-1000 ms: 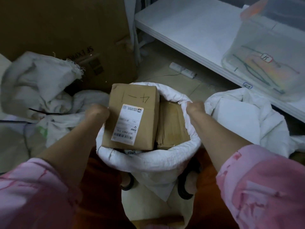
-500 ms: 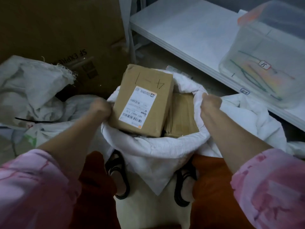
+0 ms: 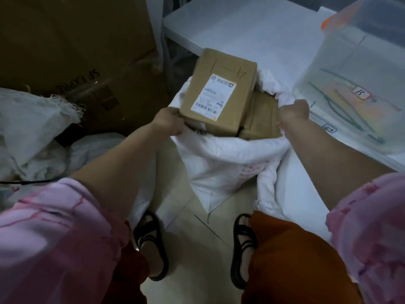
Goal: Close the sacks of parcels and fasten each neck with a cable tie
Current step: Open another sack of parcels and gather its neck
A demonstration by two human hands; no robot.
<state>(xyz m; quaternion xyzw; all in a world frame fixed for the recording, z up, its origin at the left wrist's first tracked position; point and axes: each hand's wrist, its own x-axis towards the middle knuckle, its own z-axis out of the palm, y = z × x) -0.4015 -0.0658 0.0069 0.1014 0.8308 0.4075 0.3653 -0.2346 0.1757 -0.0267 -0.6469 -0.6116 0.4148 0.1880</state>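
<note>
Dim storeroom, tiled floor (image 3: 175, 207), low white shelf (image 3: 241, 29) behind. White woven sack (image 3: 230, 163) stood on floor between sandalled feet, long axis upright, mouth facing up, wide open. Left hand (image 3: 167, 121) and right hand (image 3: 294, 111) both clenched on rolled rim at opposite sides. 2 brown cardboard parcels (image 3: 221, 95) stuck out above rim, labelled 1 tilted. Neck not yet gathered; no cable tie on it. Closing barely begun. Other white sacks (image 3: 32, 123) lay left.
</note>
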